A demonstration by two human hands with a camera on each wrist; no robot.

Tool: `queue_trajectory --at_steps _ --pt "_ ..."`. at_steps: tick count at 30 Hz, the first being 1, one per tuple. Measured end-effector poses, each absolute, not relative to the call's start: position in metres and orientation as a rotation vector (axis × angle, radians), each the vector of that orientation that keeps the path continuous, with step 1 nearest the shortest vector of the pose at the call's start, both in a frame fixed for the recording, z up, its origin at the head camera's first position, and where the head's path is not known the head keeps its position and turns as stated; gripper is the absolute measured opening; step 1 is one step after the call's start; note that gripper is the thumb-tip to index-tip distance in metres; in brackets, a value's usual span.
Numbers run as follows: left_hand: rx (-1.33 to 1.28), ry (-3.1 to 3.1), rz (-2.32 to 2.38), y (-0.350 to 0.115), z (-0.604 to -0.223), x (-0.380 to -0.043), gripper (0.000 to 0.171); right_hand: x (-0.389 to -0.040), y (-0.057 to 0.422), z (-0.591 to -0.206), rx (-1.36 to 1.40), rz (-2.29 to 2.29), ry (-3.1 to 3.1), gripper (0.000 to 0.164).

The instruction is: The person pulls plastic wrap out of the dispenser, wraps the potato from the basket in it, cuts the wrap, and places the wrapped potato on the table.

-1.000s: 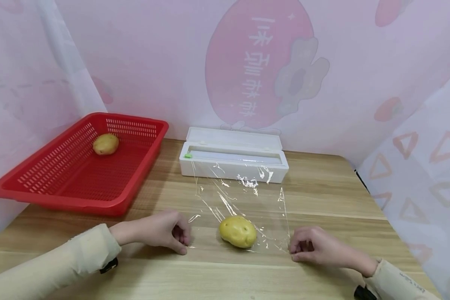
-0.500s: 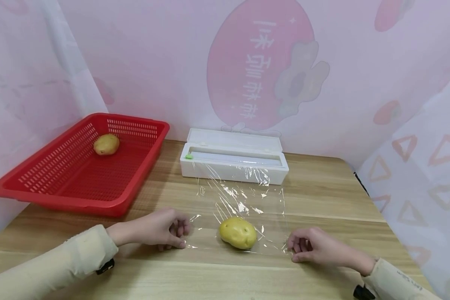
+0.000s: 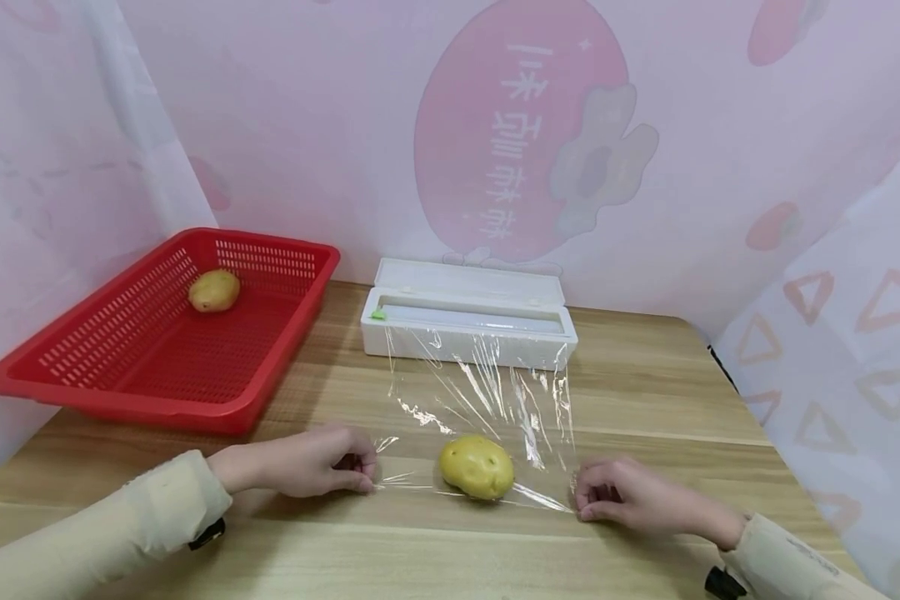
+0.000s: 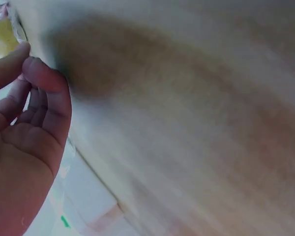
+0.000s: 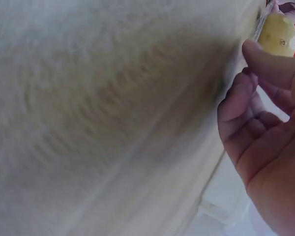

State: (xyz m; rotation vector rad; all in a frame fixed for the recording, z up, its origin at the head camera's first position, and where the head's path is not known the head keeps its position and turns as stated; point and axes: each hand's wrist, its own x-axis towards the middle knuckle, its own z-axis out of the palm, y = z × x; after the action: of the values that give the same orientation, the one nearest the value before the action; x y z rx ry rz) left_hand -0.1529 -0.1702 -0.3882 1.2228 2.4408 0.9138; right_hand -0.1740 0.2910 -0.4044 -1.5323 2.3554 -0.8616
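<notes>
Wood-grain table [image 3: 450, 562] beneath red basket [image 3: 120, 405] and white box [image 3: 471, 285]

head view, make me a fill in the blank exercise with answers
Between the left hand and right hand is a potato coloured ____.
Both pinch film reaching back to a box coloured ____.
The box's lid stands ____, not shut.
The number of potatoes in the red basket is ____.

Missing words: yellow; white; open; one

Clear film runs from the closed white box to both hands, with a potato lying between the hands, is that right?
Not quite: the white box is open, not closed; the head view shows its lid tipped back. The clear film does run from it to the left hand and the right hand, with a potato lying between them.
</notes>
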Motion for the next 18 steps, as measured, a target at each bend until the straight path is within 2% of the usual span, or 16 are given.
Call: queue_trajectory --at_steps 9,15,18 --pt "1.237 2.403 0.912 -0.172 -0.373 -0.15 0.013 -0.171 0.291 -0.391 -1.628 -0.817 2.311 0.017" --pt "1.154 2.484 0.922 -0.173 -0.375 -0.152 0.012 -0.178 0.295 -0.393 -1.61 -0.867 2.247 0.018" --pt "1.132 2.555 0.889 -0.166 -0.377 -0.152 0.021 -0.181 0.296 -0.393 -1.586 -0.91 2.204 0.019"
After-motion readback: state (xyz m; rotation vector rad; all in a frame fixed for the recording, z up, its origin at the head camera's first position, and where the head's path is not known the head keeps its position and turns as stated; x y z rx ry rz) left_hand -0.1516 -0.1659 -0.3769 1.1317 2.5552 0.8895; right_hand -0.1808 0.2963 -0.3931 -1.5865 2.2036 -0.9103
